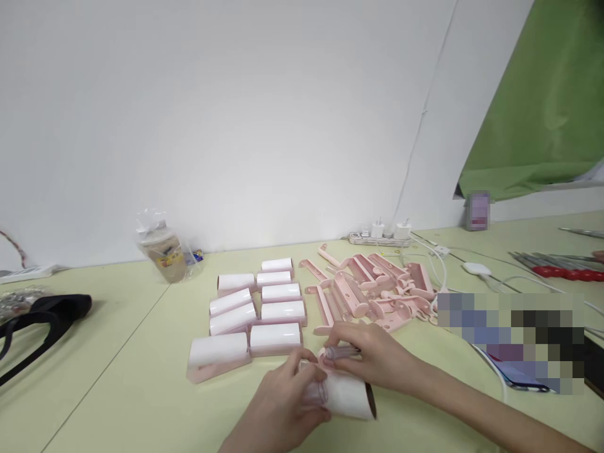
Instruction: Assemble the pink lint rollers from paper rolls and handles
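My left hand (287,399) is closed around the left end of a white lint roller roll (352,396), with a clear plastic piece (315,392) under the fingers. The roll's brown cardboard end points right. Just above the roll, my right hand (365,352) pinches a small pink and clear plastic handle part (337,352), close to the left fingertips. Behind the hands, several finished-looking white rolls in pink cases (276,336) lie in two columns. To their right is a heap of loose pink plastic parts (349,292). My fingers hide where the held pieces meet.
A bagged drink cup (167,255) stands near the wall. A power strip (380,239) with chargers and white cables (443,270) lies behind the heap. At right are a phone (523,377) and red-handled tools (566,273); a black strap-like object (56,314) is at left.
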Motion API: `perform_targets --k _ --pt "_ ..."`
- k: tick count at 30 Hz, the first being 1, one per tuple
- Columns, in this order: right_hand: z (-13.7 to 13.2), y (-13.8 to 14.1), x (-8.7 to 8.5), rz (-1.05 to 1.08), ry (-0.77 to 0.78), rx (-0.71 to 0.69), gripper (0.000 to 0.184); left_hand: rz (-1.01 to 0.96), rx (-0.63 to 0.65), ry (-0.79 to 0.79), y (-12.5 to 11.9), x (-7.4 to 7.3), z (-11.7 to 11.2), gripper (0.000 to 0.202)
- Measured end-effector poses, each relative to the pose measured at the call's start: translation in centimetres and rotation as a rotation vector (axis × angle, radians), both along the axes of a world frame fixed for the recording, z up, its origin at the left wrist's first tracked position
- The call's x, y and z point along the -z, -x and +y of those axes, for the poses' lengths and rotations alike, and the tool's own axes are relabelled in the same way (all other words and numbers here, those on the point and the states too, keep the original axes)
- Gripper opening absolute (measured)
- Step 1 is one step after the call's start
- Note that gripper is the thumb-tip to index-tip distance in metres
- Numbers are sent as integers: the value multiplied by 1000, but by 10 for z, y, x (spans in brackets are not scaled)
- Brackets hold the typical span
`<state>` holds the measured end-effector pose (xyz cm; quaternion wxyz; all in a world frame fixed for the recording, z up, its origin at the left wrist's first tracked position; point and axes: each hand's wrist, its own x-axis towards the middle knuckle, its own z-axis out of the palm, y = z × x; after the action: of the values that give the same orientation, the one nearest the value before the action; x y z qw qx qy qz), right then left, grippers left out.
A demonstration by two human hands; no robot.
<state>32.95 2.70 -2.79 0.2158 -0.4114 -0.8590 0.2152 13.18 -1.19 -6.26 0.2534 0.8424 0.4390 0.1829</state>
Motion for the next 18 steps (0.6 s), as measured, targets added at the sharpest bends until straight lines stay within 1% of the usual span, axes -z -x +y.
perform_targets --k 2,4,7,9,12,15,16,18 --pt "-5 -1 1 -84 -64 -20 7 -28 -4 12 0 -2 -1 27" --pt "-7 -3 0 -150 -58 -51 10 -57 -31 55 0 -4 -2 28" --pt "-8 -5 -4 -237 -12 -83 13 -88 -100 162 0 -5 -2 39" --pt "-7 -5 -7 -263 12 -109 18 -99 -132 207 -1 -5 -3 46" --pt "-7 -7 -11 -249 79 -140 24 -96 -133 224 -1 -6 -3 49" --pt "-8 -11 -13 -209 159 -113 29 -91 -120 218 -1 -10 -2 47" --pt "-8 -12 -13 -178 166 -104 31 -92 -118 212 -2 -11 -2 46" --pt "-8 -13 -10 -104 150 -101 30 -88 -104 193 -2 -12 -1 43"
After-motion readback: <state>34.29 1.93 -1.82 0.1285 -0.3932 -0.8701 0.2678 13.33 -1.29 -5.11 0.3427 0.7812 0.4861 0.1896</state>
